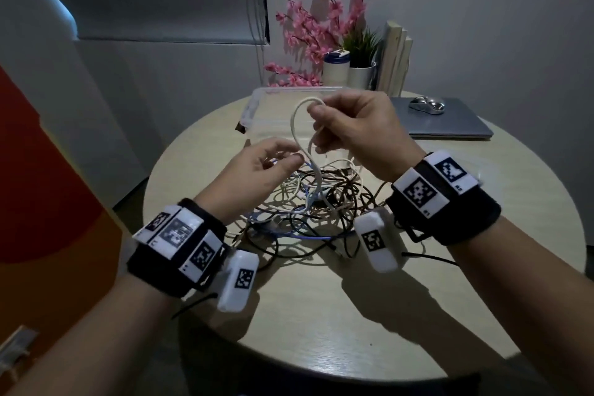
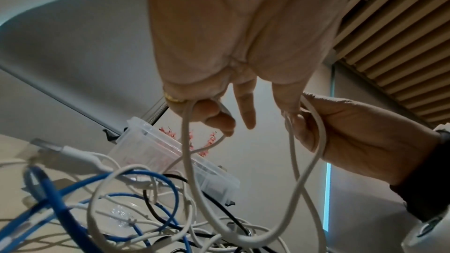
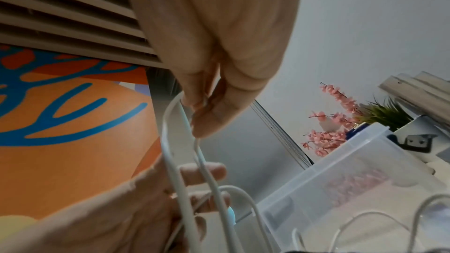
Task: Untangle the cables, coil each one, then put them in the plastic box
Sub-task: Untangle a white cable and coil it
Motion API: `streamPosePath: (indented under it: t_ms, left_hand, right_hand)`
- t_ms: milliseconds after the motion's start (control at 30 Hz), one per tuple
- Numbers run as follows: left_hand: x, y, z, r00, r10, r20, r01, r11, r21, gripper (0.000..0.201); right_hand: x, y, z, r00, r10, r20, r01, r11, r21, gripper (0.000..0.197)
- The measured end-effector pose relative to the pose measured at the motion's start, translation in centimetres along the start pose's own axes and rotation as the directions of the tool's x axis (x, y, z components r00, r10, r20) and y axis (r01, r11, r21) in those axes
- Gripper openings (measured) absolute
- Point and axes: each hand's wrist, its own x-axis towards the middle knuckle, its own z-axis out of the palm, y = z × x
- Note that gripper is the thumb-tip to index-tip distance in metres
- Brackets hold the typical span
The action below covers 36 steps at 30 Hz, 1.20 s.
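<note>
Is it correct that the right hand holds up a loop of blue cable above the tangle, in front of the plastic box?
Not quite: the right hand pinches a white cable, not blue, as the head view shows. It is above the tangle, before the plastic box.

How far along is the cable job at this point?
Early. Nothing looks done: the plastic box shows no coiled cable. In hand: the right hand pinches a loop of white cable, which the left hand also holds. Left: the tangled pile on the table.
</note>
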Motion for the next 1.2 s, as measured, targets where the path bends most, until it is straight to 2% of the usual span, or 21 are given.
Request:
streamPosePath:
  t_ms: [100,167,300,367,433,500,533,600,700,867,967,1100,1200]
  left_hand:
    - [0.3,0.2,0.7,0.998,0.006,0.068,-0.001,0.998,-0.07,0.024]
    - [0.4,0.1,1.4,0.993,-0.013,0.113,0.016,1.0,-0.024,0.018]
    - [0.5,-0.4,2.5,0.995,-0.016,0.099,0.005,0.994,0.113,0.013]
    - [0.6,-0.2,2.5,0.998,-0.004,0.062,-0.003,0.995,0.101,0.015]
    - [0.8,0.0,2.1,0.999,0.009,-0.032,-0.008,0.999,0.04,0.018]
    - [1.2,0.2,1.6,0.992,0.005,-0.13,-0.015,0.997,-0.08,0.019]
    - [1.3,0.4,1.4,0.988,0.004,-0.157,-0.026,0.99,-0.14,0.02]
    - [1.5,0.6,1.1,0.984,0.009,-0.177,-0.049,0.974,-0.222,0.02]
    - [1.7,1.2,0.8,0.978,0.043,-0.204,-0.108,0.941,-0.32,0.022]
    - [2.4,1.8,-1.1,0.946,0.086,-0.311,-0.223,0.871,-0.437,0.024]
    - [2.7,2.5,-2.3,0.921,0.096,-0.377,-0.301,0.789,-0.535,0.024]
    - [2.8,4.0,-3.3,0.886,0.135,-0.444,-0.404,0.694,-0.596,0.023]
    - [2.8,5.1,-4.5,0.849,0.133,-0.511,-0.477,0.607,-0.635,0.023]
  right_hand:
    - [-0.5,-0.1,0.0,0.999,-0.053,-0.002,0.052,0.988,0.145,0.008]
    - [-0.7,-0.1,-0.1,0.997,-0.082,-0.014,0.082,0.966,0.245,0.008]
    - [-0.7,-0.5,-0.8,0.99,-0.138,-0.015,0.136,0.937,0.321,0.01]
    - [-0.6,-0.2,-1.2,0.995,-0.1,0.007,0.092,0.945,0.312,0.018]
    - [-0.6,0.7,-1.5,0.998,0.04,0.038,-0.047,0.976,0.215,0.026]
    - [-0.9,2.2,-1.6,0.975,0.195,0.104,-0.197,0.98,0.006,0.021]
    - [-1.1,2.9,-1.7,0.959,0.237,0.152,-0.218,0.967,-0.134,0.02]
    - [-1.5,4.5,-1.7,0.923,0.289,0.255,-0.172,0.9,-0.4,0.022]
    - [-1.8,5.9,-1.2,0.887,0.338,0.315,-0.08,0.784,-0.616,0.025]
    - [-1.9,6.5,-1.2,0.894,0.336,0.298,-0.003,0.668,-0.744,0.024]
    - [-1.8,6.3,-1.0,0.881,0.362,0.305,-0.019,0.67,-0.742,0.032]
    - [-1.9,5.6,-0.2,0.819,0.441,0.367,-0.026,0.668,-0.744,0.042]
    - [-2.1,6.0,-0.1,0.792,0.476,0.382,-0.002,0.628,-0.779,0.035]
